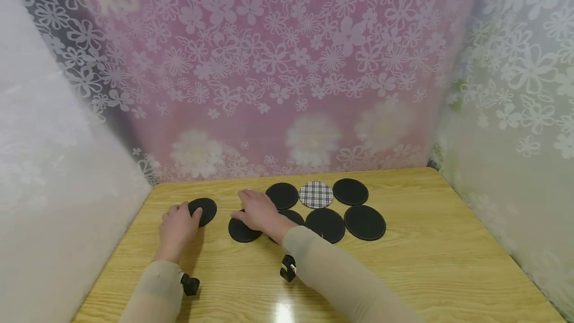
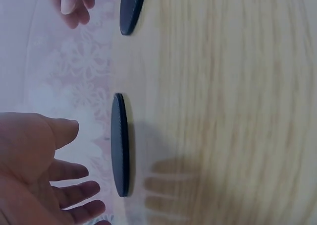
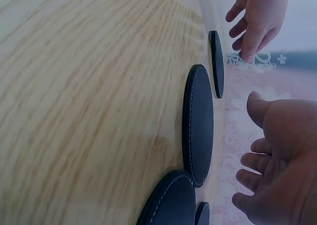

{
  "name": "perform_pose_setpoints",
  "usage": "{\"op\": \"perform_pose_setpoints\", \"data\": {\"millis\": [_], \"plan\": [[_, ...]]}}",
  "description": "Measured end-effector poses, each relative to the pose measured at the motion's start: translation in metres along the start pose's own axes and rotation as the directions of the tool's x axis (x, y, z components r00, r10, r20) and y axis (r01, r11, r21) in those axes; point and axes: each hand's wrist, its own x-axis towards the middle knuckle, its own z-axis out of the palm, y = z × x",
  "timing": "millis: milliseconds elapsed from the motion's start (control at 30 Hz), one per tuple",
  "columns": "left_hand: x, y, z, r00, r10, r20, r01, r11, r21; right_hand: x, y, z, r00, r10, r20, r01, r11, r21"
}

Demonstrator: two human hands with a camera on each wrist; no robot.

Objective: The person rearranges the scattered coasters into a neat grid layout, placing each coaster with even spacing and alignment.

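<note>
My left hand (image 1: 178, 226) hovers by a round black coaster (image 1: 206, 211) at the left of the table. In the left wrist view that coaster (image 2: 120, 145) lies flat, and a gap separates it from the loosely spread fingers (image 2: 74, 193). My right hand (image 1: 260, 211) is held over another black coaster (image 1: 242, 228), partly covering it. Seen from the right wrist, the palm and slightly bent fingers (image 3: 255, 163) stay above the stitched coaster (image 3: 198, 126) and hold nothing. Behind the right wrist, one more black coaster (image 1: 290, 217) is partly hidden.
Beside my right arm lie black coasters, one (image 1: 325, 226) in the front row and another (image 1: 365, 222) at its right end. The back row has a black-and-white checked coaster (image 1: 316, 194) between two black ones. Flowered curtains (image 1: 278, 64) border the wooden table (image 1: 426, 263).
</note>
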Motion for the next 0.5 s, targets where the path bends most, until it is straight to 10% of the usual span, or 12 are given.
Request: {"op": "perform_pose_setpoints", "data": {"millis": [500], "plan": [[0.006, -0.016, 0.003, 0.998, -0.053, 0.034, 0.053, 0.998, -0.015, 0.009, -0.011, 0.007, 0.999, 0.040, 0.012, -0.040, 0.999, -0.007]]}}
